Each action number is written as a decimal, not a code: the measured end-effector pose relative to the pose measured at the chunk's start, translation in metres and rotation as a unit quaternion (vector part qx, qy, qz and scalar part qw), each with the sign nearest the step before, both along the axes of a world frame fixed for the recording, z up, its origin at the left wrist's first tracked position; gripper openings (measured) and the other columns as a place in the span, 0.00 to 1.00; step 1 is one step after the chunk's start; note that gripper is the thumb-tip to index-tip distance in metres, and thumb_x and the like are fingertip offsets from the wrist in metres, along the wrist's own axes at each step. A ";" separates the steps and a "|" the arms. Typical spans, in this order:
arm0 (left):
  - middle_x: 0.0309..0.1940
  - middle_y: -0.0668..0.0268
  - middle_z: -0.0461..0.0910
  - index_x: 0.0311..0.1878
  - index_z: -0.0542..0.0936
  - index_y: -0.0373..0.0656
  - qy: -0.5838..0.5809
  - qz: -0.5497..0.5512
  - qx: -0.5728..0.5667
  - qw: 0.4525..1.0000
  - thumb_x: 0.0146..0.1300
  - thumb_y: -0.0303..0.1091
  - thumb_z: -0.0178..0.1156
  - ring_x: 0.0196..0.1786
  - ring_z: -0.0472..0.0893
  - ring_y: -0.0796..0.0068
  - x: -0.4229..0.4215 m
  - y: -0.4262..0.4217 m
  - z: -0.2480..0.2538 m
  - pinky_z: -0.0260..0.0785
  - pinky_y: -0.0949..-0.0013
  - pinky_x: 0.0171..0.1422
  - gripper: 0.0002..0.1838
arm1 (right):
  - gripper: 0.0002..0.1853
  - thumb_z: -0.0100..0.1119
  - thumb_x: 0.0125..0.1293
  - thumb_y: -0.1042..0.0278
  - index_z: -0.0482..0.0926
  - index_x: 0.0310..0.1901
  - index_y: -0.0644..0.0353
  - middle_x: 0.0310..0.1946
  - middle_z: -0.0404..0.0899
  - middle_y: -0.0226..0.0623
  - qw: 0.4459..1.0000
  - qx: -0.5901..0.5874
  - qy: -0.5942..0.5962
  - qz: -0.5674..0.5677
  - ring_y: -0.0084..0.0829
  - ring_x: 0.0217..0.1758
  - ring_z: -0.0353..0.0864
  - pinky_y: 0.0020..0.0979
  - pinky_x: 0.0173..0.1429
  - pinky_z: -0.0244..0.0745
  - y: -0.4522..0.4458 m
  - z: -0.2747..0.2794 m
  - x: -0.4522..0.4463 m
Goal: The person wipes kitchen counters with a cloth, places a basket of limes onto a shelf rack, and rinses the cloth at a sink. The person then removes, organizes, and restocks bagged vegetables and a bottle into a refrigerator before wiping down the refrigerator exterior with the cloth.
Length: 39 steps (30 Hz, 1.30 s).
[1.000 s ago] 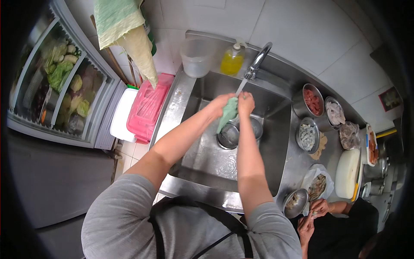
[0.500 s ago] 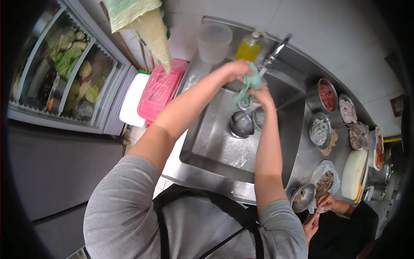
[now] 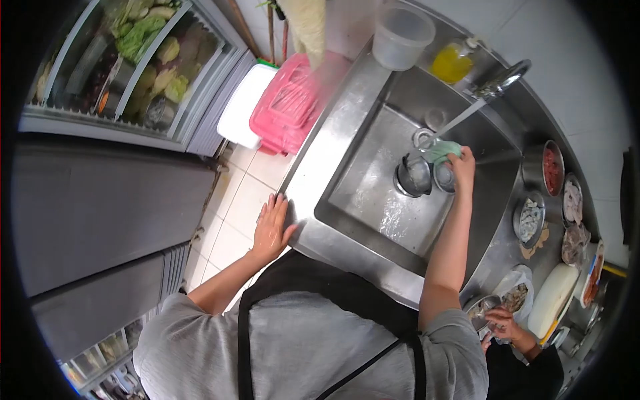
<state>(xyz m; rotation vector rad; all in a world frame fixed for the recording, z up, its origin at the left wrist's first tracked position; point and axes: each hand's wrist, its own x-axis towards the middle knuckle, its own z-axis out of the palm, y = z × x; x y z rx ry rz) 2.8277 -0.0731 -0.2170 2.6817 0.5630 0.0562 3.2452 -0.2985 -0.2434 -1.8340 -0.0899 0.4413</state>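
My right hand (image 3: 461, 167) grips a pale green cloth (image 3: 441, 151) low over the steel sink (image 3: 360, 167). Water runs from the faucet (image 3: 501, 79) down past the cloth's left side. Just below the cloth a dark metal bowl (image 3: 415, 176) and a small round container (image 3: 444, 177) sit on the sink floor, and a clear cup (image 3: 435, 119) stands toward the back. At the sink unit's left edge is my left hand (image 3: 272, 225), empty, its fingers stretched out.
Beside the faucet stand a clear plastic tub (image 3: 402, 40) and a bottle of yellow liquid (image 3: 453, 61). Pink-lidded bins (image 3: 287, 100) and a glass-door fridge (image 3: 127, 73) are at left. Several bowls, including one of red meat (image 3: 548, 170), line the right counter, where a co-worker's hands (image 3: 505, 325) work.
My left hand has let go of the cloth and moved down to the sink unit's left edge. The cloth, now in my right hand alone, is lower. The camera view has shifted.
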 end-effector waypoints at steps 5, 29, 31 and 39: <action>0.64 0.43 0.46 0.62 0.51 0.26 0.139 0.002 0.067 0.988 0.53 0.62 0.49 0.68 0.44 0.47 0.008 -0.015 -0.017 0.36 0.50 0.69 0.48 | 0.10 0.51 0.51 0.79 0.69 0.37 0.63 0.33 0.74 0.34 0.999 -0.007 0.032 -0.024 0.23 0.35 0.74 0.23 0.36 0.73 -0.011 -0.024 -0.008; 0.64 0.45 0.49 0.63 0.52 0.30 -0.008 -0.196 -0.117 0.974 0.50 0.54 0.58 0.68 0.49 0.53 0.421 -0.051 -0.059 0.44 0.62 0.70 0.47 | 0.15 0.59 0.42 0.76 0.71 0.35 0.65 0.29 0.75 0.41 0.991 -0.116 -0.059 0.028 0.34 0.32 0.76 0.30 0.39 0.69 -0.040 -0.028 -0.022; 0.66 0.48 0.47 0.62 0.60 0.39 0.113 -0.179 -0.279 0.937 0.52 0.61 0.55 0.68 0.48 0.51 0.470 -0.083 -0.104 0.45 0.58 0.69 0.42 | 0.17 0.60 0.42 0.73 0.72 0.38 0.65 0.34 0.76 0.49 0.959 -0.223 -0.153 0.090 0.44 0.39 0.77 0.34 0.45 0.69 -0.027 -0.032 -0.009; 0.63 0.53 0.57 0.59 0.66 0.41 0.251 -0.157 -0.488 0.821 0.48 0.70 0.51 0.65 0.57 0.55 0.471 -0.043 -0.063 0.56 0.47 0.61 0.44 | 0.23 0.60 0.41 0.72 0.73 0.44 0.63 0.38 0.76 0.53 0.930 -0.302 -0.175 0.120 0.47 0.46 0.75 0.38 0.48 0.69 0.043 0.014 0.030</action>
